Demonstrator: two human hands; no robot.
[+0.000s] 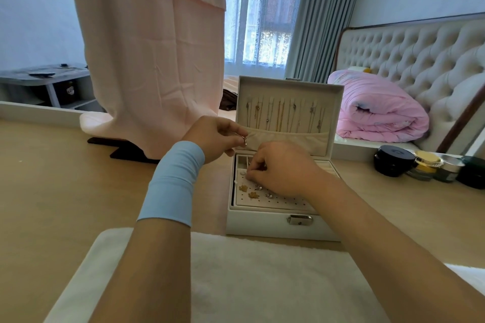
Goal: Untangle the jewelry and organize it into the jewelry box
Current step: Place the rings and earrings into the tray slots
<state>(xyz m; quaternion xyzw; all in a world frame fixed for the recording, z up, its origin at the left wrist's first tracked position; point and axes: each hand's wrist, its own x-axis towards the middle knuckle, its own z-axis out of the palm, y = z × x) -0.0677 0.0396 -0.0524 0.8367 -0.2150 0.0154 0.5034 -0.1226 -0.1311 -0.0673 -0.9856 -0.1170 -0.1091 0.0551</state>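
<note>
A white jewelry box (265, 227) stands open on the wooden desk, lid upright. Several necklaces (283, 115) hang in a row inside the lid above a beige pocket. The box's perforated earring tray (278, 204) holds several small gold and silver earrings (253, 193). My left hand (217, 139), with a blue wrist sleeve, pinches a small silver ring (245, 140) just left of the lid pocket. My right hand (280, 168) reaches into the box with fingertips pinched on a small piece at the tray's back left; the piece is mostly hidden.
A white fluffy towel (262, 278) lies in front of the box. Dark cosmetic jars (393, 161) stand at the desk's right edge. A pink cloth (154, 55) drapes over a stand at the back left. A pink rolled quilt (378, 113) lies on the bed behind.
</note>
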